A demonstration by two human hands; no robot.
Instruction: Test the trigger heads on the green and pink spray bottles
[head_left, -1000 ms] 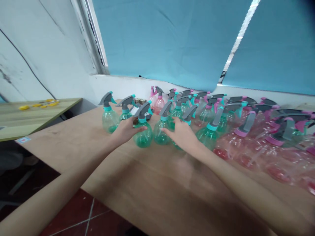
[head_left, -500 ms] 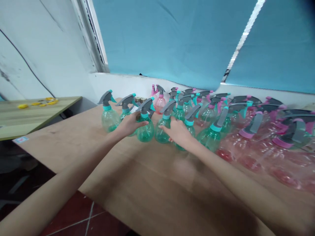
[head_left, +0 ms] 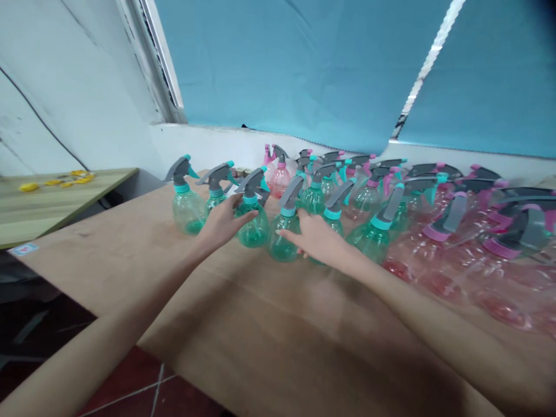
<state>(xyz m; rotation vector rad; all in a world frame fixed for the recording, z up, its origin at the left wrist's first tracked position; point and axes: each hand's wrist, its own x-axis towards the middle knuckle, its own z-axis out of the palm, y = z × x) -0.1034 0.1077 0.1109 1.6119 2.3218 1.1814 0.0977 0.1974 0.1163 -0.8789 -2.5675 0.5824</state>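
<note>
My left hand (head_left: 220,225) is curled against the left side of a green spray bottle (head_left: 255,230), its thumb across the front and its other fingers partly hidden behind. My right hand (head_left: 320,236) grips the right side of another green spray bottle (head_left: 281,246), thumb at the front. Both bottles stand upright on the table, side by side, with grey trigger heads and turquoise collars. Left of my left hand stand two more green spray bottles, the outermost one (head_left: 187,209) in full view. Another green spray bottle (head_left: 333,223) is partly covered by my right hand.
Pink spray bottles (head_left: 438,255) crowd the right side of the wooden table (head_left: 278,324), with more green and pink ones behind. A light side table (head_left: 26,211) at left holds yellow pieces (head_left: 80,175). A blue curtain (head_left: 278,75) hangs behind.
The bottle at my right hand has come slightly toward me. The view has shifted a little; both hands stay by the same bottles.
</note>
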